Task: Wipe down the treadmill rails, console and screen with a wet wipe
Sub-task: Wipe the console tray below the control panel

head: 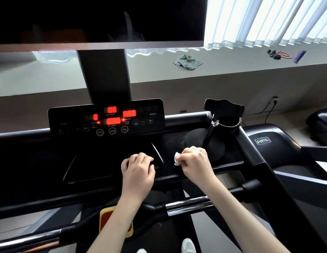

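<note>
The wipe (176, 159) is a small white wad pinched in the right hand (194, 160). Only its left edge pokes out past the curled fingers; the rest is hidden in the fist. It sits on or just above the console (179, 172), right of the recessed tray (89, 167), though contact with the black surface is hard to make out. The left hand (138, 170) lies knuckles-up at the tray's right corner with its fingers curled under. Whether they grip anything cannot be told against the dark plastic.

Behind the hands, the panel (107, 117) shows red digits too blurred to read, and its button labels are illegible. Right of it stand a phone holder (223, 106) and a cup ring (227, 123) on a round base. Above, the screen (104, 19) is dark and cut off at the top and left, held on a post (106, 75). Below the forearms a chrome rail (190, 204) crosses, partly covering a red and yellow tag (106, 215). A shoe (188, 246) is clipped at the bottom edge.

On the sill (232, 61) lie a towel (188, 62) and a purple bottle (299, 56), under bright blinds (268, 21).
</note>
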